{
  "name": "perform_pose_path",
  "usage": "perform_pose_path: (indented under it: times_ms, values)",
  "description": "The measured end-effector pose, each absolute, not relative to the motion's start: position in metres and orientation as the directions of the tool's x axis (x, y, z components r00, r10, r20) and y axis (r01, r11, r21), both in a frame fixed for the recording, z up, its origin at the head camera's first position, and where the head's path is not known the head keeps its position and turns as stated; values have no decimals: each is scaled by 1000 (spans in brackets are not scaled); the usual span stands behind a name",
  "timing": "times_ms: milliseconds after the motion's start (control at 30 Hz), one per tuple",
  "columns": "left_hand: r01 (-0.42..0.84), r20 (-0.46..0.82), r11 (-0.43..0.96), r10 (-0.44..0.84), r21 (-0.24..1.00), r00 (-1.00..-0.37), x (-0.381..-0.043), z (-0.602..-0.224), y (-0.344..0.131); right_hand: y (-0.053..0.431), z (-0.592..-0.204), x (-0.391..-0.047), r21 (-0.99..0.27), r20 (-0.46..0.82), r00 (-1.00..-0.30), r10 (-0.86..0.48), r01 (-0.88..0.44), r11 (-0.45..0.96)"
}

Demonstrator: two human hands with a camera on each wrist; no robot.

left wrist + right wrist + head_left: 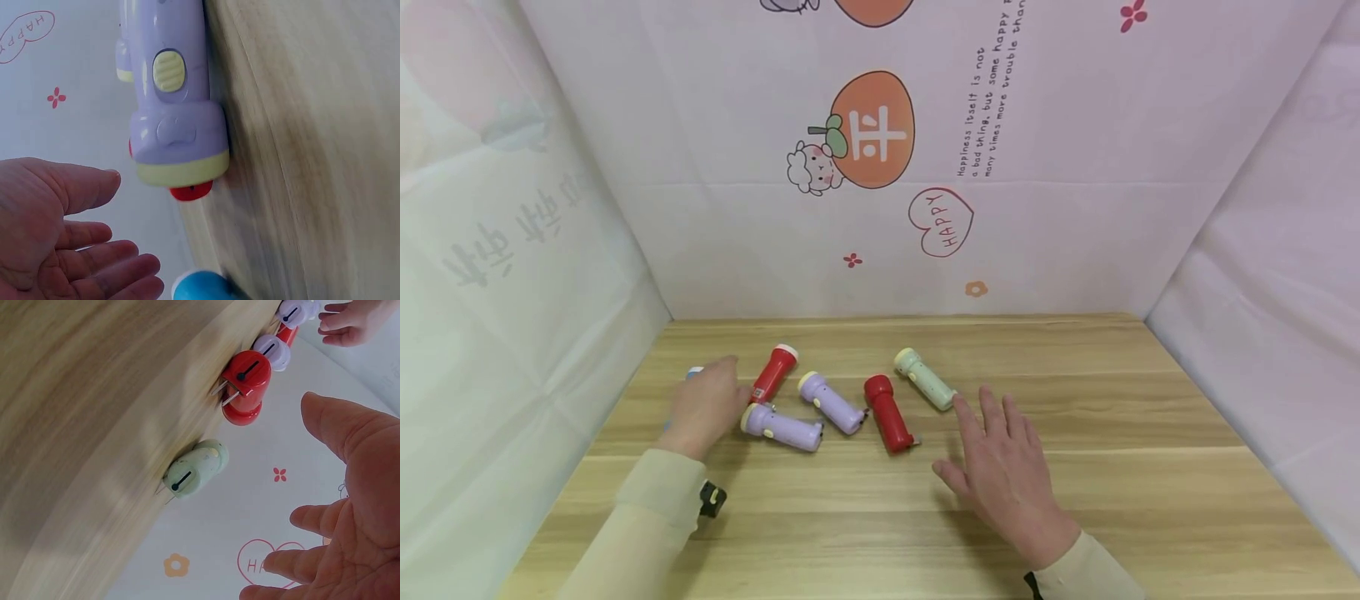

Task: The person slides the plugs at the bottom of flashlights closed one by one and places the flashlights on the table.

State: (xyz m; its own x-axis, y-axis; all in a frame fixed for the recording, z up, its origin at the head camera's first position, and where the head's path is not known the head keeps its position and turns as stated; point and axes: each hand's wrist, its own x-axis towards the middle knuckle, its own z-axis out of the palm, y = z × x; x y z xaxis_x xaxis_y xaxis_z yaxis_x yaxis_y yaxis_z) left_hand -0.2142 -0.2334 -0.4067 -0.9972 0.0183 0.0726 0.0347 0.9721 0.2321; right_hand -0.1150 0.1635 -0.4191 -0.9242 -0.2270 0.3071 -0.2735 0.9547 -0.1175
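In the head view my left hand (708,406) hovers over the left end of the row of small flashlights. The left wrist view shows its fingers loosely bent, holding nothing. It partly hides a blue flashlight (205,286). Closest beside it are a red flashlight (774,373) with a white rim and a purple flashlight (784,428) with a yellow rim. Another purple flashlight (832,403) and a red flashlight (889,414) lie further right. My right hand (1006,471) is spread with straight fingers, its fingertips near a light green flashlight (927,381).
A wood-grain table (850,525) carries all the flashlights. White printed cloth (1060,208) walls it in at the back and both sides. Some flashlights show thin metal prongs at the tail, seen in the right wrist view.
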Motion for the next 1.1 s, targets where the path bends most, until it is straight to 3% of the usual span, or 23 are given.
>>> perform_pose_path:
  times_ms: [367, 1100]
  values:
    - [-17, -15, 965, -13, 263, -1000, -229, -417, -225, 163, -420, -116, -99, 317, -920, -231, -274, 957]
    - [-55, -75, 970, -38, 238, -996, -244, -425, -213, 161, -419, -113, -83, 300, -926, -227, -263, 961]
